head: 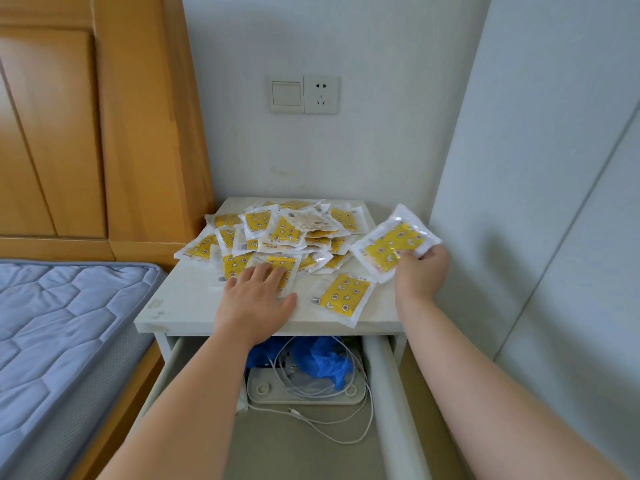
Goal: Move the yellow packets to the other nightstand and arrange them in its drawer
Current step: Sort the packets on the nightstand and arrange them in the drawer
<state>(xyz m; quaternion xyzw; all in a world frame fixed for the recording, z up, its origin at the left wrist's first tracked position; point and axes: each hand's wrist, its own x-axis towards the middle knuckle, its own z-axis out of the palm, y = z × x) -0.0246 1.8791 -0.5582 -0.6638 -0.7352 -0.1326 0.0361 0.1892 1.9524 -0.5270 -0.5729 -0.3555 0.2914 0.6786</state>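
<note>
The drawer (381,375) under the tabletop (187,299) stands pulled out toward the person. At its back lie crumpled blue plastic (322,362), a tangle of white cables (349,393) and a flat white device (263,389); one cable trails onto the drawer's bare front floor. No packet is in it.

The yellow packets sit on the tabletop in a loose overlapping heap (287,230) that covers the back and middle. The left hand (254,299) lies palm down at the heap's near edge, its fingers (273,271) straight and slightly spread, resting flat on the nearest packet (287,263). The right hand (420,271) holds a single packet (391,245) lifted above the tabletop's right edge, tilted, with its fingers (433,252) curled round the lower right corner, pinching it. Between the two hands a lone packet (343,297) lies flat near the front edge, apart from the heap and touched by neither hand.

The front left part of the tabletop is bare. A few packets at the heap's left stick out over the tabletop's left edge. A mattress (59,323) and wooden headboard (104,133) stand close on the left, a pale panel (519,202) just beside the right edge, and the wall with a switch (286,94) and socket (321,94) behind.
</note>
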